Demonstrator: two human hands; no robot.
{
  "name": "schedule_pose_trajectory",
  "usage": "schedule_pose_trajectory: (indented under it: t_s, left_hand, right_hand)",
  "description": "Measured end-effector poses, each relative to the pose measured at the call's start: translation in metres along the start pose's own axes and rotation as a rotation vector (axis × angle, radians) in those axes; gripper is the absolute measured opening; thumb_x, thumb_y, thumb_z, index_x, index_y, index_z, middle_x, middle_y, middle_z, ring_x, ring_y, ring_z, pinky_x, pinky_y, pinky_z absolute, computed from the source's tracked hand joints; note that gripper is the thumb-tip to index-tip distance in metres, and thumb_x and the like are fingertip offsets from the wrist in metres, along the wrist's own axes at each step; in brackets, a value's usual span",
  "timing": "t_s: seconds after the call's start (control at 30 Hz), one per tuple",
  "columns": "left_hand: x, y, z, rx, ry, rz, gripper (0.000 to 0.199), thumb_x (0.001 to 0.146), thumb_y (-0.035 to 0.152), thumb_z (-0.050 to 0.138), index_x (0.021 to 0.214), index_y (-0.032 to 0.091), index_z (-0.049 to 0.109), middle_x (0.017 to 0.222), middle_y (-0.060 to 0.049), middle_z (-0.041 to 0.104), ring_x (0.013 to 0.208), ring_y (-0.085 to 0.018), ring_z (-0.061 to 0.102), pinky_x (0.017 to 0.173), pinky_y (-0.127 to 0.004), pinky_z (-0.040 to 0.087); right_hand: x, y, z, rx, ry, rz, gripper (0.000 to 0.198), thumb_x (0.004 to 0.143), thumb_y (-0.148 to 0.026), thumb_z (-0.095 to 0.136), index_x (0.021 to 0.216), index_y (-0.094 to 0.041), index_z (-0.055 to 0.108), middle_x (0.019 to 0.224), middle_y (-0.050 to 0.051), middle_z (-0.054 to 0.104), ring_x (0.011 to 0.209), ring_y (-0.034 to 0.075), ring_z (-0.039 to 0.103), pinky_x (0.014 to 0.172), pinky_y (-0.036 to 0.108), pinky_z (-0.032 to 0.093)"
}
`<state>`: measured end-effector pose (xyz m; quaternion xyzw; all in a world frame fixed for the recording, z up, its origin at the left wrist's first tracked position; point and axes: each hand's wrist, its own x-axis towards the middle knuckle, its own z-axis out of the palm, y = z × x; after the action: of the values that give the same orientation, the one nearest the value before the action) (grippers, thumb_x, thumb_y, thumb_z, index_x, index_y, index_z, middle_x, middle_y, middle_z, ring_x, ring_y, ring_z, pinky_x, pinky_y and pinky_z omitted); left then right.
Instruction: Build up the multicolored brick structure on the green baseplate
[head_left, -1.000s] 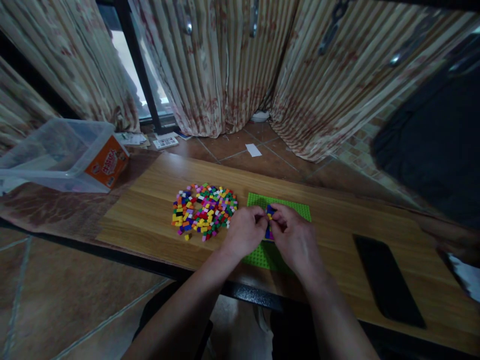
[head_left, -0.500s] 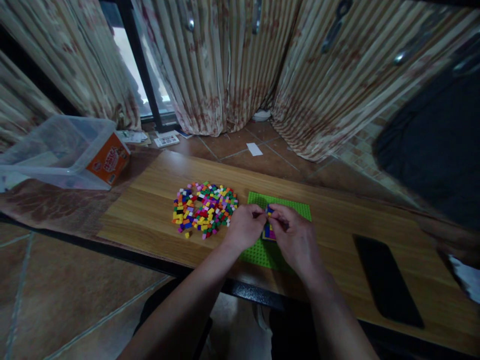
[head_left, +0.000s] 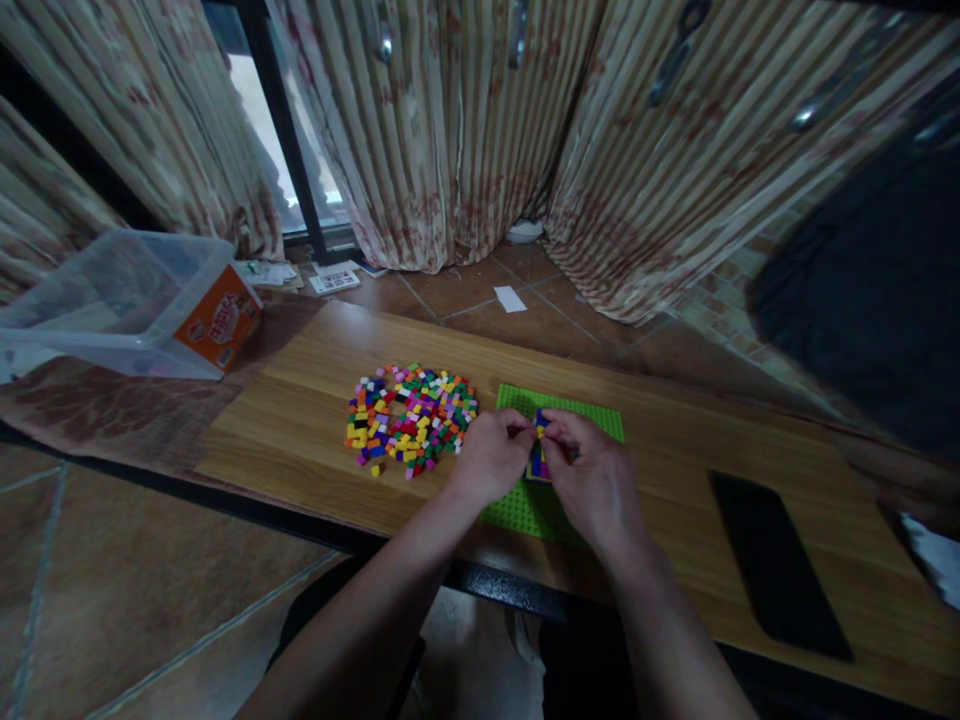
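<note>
A green studded baseplate [head_left: 525, 512] lies on the wooden table. On it is a small block of toy bricks [head_left: 537, 464] in blue, purple and yellow, partly covered by my fingers. My left hand [head_left: 491, 455] comes in from the left, thumb and fingertips pinched at the top of these bricks. From the right, my right hand [head_left: 592, 470] meets it there, its fingers curled and closed at the same spot. Whatever small piece sits between the fingertips is too small and hidden to make out. Left of my left hand spreads a pile of loose coloured bricks [head_left: 420, 415].
A clear plastic bin [head_left: 150, 335] with an orange label stands at the far left. To the right on the table [head_left: 667, 440] lies a flat black object [head_left: 776, 565], like a phone or tablet. Curtains [head_left: 450, 150] hang behind; a dark shape fills the upper right.
Both hands stay at the bricks almost in place, with only slight finger movement; a little more of the blue and yellow bricks shows between them.
</note>
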<state>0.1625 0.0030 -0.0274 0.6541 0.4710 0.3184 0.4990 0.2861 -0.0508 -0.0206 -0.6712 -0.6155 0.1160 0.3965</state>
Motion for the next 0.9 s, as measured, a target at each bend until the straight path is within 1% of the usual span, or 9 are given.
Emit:
schedule_pose_trajectory:
  t_s: [0.13,0.23,0.63,0.73,0.9]
  left_hand:
    - [-0.0005,0.0005,-0.0002,0.008,0.007,0.009,0.022,0.084,0.019,0.054,0.069,0.015,0.069,0.065,-0.001,0.065,0.063,-0.012,0.056,0.058,-0.023,0.039]
    - [-0.0004,0.0014,0.0002,-0.017,-0.012,-0.017,0.021,0.084,0.022,0.056,0.071,0.014,0.071,0.066,-0.001,0.066,0.062,-0.013,0.056,0.058,-0.024,0.04]
    - [0.0007,0.0002,0.0021,-0.029,0.014,-0.025,0.019,0.082,0.022,0.06,0.07,0.014,0.071,0.062,-0.001,0.065,0.059,-0.012,0.055,0.055,-0.023,0.039]
    - [-0.0004,0.0013,0.0031,-0.027,0.039,-0.03,0.02,0.082,0.021,0.059,0.067,0.014,0.07,0.059,-0.001,0.064,0.056,-0.011,0.054,0.054,-0.022,0.038]
    - [-0.0021,0.0048,0.0051,-0.001,0.087,-0.045,0.021,0.081,0.019,0.06,0.062,0.014,0.068,0.058,-0.001,0.064,0.056,-0.011,0.055,0.054,-0.023,0.039]
  right_hand:
    - [0.0003,0.0001,0.0011,-0.007,-0.001,0.021,0.03,0.083,-0.021,0.054,0.109,-0.02,0.069,0.09,0.006,0.073,0.08,0.021,0.069,0.078,0.04,0.055]
    - [0.0008,0.0009,0.0007,0.011,-0.005,0.038,0.03,0.084,-0.021,0.054,0.111,-0.02,0.067,0.091,0.006,0.074,0.082,0.022,0.07,0.08,0.041,0.055]
    - [-0.0007,-0.0018,-0.0017,0.049,-0.012,0.075,0.031,0.084,-0.02,0.055,0.112,-0.021,0.066,0.093,0.005,0.075,0.084,0.021,0.071,0.082,0.041,0.056]
    - [-0.0009,-0.0018,-0.0015,0.065,-0.013,0.077,0.03,0.084,-0.022,0.054,0.112,-0.022,0.066,0.093,0.005,0.075,0.083,0.021,0.071,0.082,0.041,0.056]
    - [-0.0012,-0.0005,-0.0012,0.028,-0.012,0.064,0.03,0.085,-0.023,0.054,0.112,-0.022,0.067,0.094,0.006,0.075,0.083,0.021,0.071,0.081,0.041,0.056]
